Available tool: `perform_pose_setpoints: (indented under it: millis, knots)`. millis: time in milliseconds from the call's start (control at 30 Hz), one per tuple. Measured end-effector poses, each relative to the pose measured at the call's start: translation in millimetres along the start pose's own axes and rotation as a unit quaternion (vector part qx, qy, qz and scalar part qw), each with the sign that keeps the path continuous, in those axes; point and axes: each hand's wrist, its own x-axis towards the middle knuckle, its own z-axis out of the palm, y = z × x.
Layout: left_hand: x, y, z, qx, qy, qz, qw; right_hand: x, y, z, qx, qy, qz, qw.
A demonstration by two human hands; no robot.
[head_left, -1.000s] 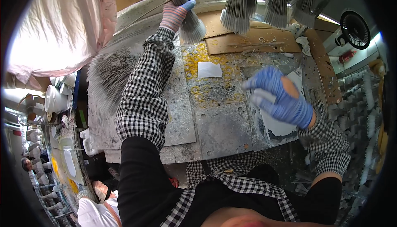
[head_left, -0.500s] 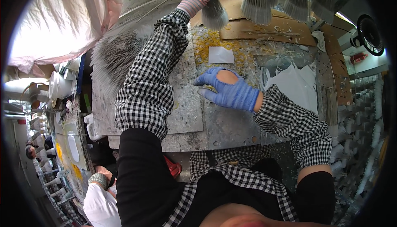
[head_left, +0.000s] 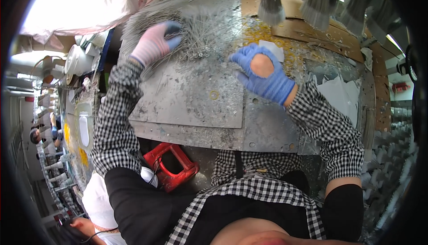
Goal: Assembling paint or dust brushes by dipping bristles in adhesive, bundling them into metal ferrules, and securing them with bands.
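My left hand (head_left: pixel 156 43), in a pink-striped glove with blue fingertips, reaches over a loose pile of thin grey wires (head_left: pixel 200 26) at the far left of the worktable. Its thumb and forefinger are spread apart, with nothing gripped between them. At the table's middle, my right hand (head_left: pixel 266 73) wears a blue knit glove with a round hole over its back. Its fingers are stretched out loosely, holding nothing. Just beyond it lies a small white paper piece (head_left: pixel 273 49), partly hidden by the glove. Yellow rubber bands (head_left: pixel 258 31) are scattered around there.
Tied bundles of grey wires (head_left: pixel 272 8) hang along the far right. A white sheet (head_left: pixel 336 95) lies beside my right forearm, and brown cardboard (head_left: pixel 312 35) covers the far right side. A red stool (head_left: pixel 171 167) stands below the table's front edge. Another person in white (head_left: pixel 100 200) is at lower left.
My left hand has let go of the wire bundle at the top and moved left and nearer, over the loose pile. The view has shifted left. My right hand still hovers near the paper.
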Motion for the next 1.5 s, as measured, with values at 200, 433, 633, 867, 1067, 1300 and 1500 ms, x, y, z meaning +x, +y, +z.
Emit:
perform_pose_setpoints:
  millis: [200,433,633,867,1067,1300,1500]
  knots:
    - [-60.4,-6.6,32.7,0.345,-0.089,-0.179,0.917,68.9,27.7,54.4,-0.142,-0.03,-0.005,0.989]
    - [-37.7,-70.5,49.4,0.441,0.041,-0.139,0.886,127.0,6.0,126.0,-0.128,0.006,-0.025,0.991]
    - [-19.2,-107.1,62.9,0.375,0.126,-0.129,0.909,126.4,25.5,163.5,-0.041,-0.049,0.031,0.997]
    - [-20.7,-116.9,45.2,0.415,0.109,-0.109,0.897,116.5,26.7,175.2,0.013,0.069,-0.019,0.997]
    - [-98.4,-61.6,19.3,0.422,0.012,-0.17,0.891,132.7,46.3,173.3,0.071,0.054,-0.086,0.992]
    - [-205.5,-7.9,67.3,0.356,0.023,-0.19,0.915,175.7,59.5,176.0,0.113,-0.02,-0.133,0.984]
    - [-191.5,-18.2,66.2,0.301,-0.001,-0.109,0.948,192.3,41.4,141.9,-0.018,-0.154,-0.093,0.984]
